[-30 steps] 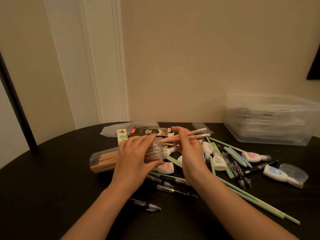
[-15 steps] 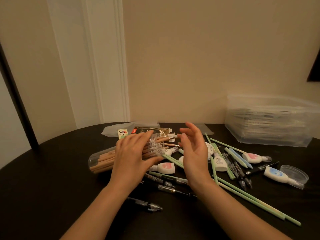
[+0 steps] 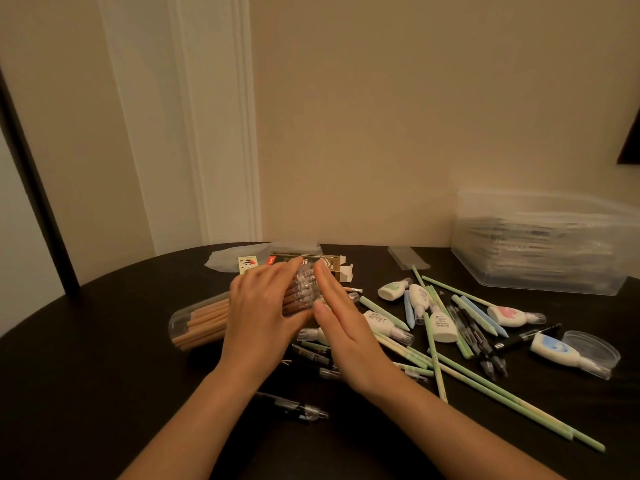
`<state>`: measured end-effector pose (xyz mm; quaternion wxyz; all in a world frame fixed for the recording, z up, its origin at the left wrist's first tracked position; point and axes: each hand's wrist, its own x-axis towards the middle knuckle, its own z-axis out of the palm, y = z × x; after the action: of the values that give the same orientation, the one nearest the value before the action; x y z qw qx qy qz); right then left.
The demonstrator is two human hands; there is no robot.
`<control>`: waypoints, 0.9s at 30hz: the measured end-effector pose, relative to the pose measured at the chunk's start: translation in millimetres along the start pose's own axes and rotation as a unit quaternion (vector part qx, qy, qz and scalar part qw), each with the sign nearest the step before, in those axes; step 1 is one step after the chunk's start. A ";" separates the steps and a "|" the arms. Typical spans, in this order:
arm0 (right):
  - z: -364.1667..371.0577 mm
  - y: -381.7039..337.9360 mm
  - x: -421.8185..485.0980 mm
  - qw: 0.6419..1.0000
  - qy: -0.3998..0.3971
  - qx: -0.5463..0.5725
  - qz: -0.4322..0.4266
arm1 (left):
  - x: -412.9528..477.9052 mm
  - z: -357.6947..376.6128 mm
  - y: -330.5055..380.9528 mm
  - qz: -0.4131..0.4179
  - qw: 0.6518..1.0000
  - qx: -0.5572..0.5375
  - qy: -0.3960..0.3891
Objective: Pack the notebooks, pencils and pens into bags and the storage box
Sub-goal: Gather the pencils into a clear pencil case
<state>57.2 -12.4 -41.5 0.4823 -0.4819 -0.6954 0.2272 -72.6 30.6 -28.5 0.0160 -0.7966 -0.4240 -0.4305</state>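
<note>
The clear plastic tube (image 3: 179,331) of pale wooden pencils (image 3: 209,315), lying sideways on the dark round table (image 3: 104,375), looks light, rigid and slippery, so it is probably best gripped mid-barrel, where the left hand (image 3: 258,313) curls round it while the right hand (image 3: 343,327), fingers straight, presses its mouth, which the 2 hands mostly hide.
</note>
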 end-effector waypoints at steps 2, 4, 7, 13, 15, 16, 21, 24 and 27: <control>-0.2 -1.8 -0.5 0.999 -0.019 -0.034 -0.005 | -0.6 1.1 -0.8 0.004 1.000 0.001 0.002; -1.3 -2.5 -0.9 0.997 -0.039 -0.064 -0.007 | -1.4 0.2 -1.4 0.003 1.000 -0.006 0.002; -4.2 -0.6 0.9 0.998 -0.034 -0.056 0.000 | -1.3 -0.5 -1.9 -0.001 1.000 -0.002 -0.002; -7.6 3.4 -1.1 0.996 -0.036 -0.075 0.009 | -1.9 1.2 -1.2 0.004 1.000 0.007 -0.005; -9.3 5.5 -1.3 0.995 -0.040 -0.092 0.009 | -2.2 2.2 -1.1 0.004 1.000 0.014 -0.011; -9.9 6.0 -0.3 0.995 -0.039 -0.087 0.009 | -2.2 2.6 -1.1 0.004 1.000 0.017 -0.012; -10.9 7.6 9.2 0.999 -0.032 -0.010 0.014 | 1.0 1.4 -3.6 -0.009 1.000 0.021 -0.005; -13.9 9.5 21.8 0.999 0.020 0.032 -0.004 | 4.4 -0.2 -9.8 -0.020 0.999 0.027 0.003; -24.4 15.0 41.6 0.999 0.042 0.014 0.025 | 8.7 -3.2 -18.3 -0.029 0.999 0.033 0.015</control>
<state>82.7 27.4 -23.9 0.5123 -0.5012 -0.6589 0.2284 -85.1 46.9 -26.7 0.0362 -0.7767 -0.4602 -0.4286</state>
